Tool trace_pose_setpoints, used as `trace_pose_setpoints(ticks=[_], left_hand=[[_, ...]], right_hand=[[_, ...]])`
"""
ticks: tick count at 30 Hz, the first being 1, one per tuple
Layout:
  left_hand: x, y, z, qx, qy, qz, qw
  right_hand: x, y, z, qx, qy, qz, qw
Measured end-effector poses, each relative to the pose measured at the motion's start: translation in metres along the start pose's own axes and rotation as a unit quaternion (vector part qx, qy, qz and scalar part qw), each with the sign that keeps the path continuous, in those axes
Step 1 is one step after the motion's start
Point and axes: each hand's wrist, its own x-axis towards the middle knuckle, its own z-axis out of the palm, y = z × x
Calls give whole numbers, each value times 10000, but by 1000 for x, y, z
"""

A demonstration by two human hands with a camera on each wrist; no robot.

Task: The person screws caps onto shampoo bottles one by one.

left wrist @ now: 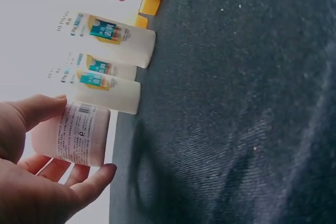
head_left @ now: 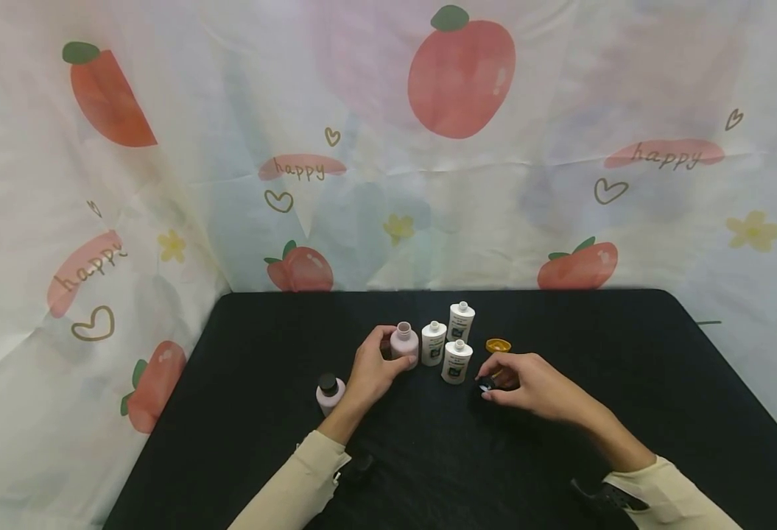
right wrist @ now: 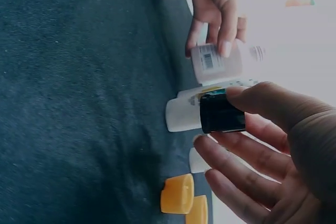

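My left hand (head_left: 373, 368) grips an uncapped pink bottle (head_left: 404, 349), thumb on one side and fingers round the other. In the left wrist view the printed label of this pink bottle (left wrist: 79, 135) faces the camera. To the right, my right hand (head_left: 530, 384) pinches a black cap (right wrist: 223, 113) between thumb and fingers. Between the hands stand three white bottles without caps: one in front (head_left: 456, 362), one at the left (head_left: 434, 344) and one behind (head_left: 461, 321). Another pink bottle (head_left: 330, 397), with its black cap on, stands beside my left wrist.
Yellow caps (right wrist: 177, 193) lie on the black-covered table (head_left: 282, 331) just beyond my right hand; one yellow cap (head_left: 498, 345) shows its hollow side up. A printed curtain (head_left: 375, 199) hangs behind the table's far edge and along the left.
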Motion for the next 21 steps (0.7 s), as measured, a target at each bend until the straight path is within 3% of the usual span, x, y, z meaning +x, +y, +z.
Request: trace_pose_setpoints(ticks=[10,21], left_hand=[[-6,11,-9,-73,-39,359,9993],[-13,32,-24,-141,-214,340,9991]], right_hand=[[2,-10,-10,105,113,-147,9998],[6,-24,-17,116,707,-258,9971]])
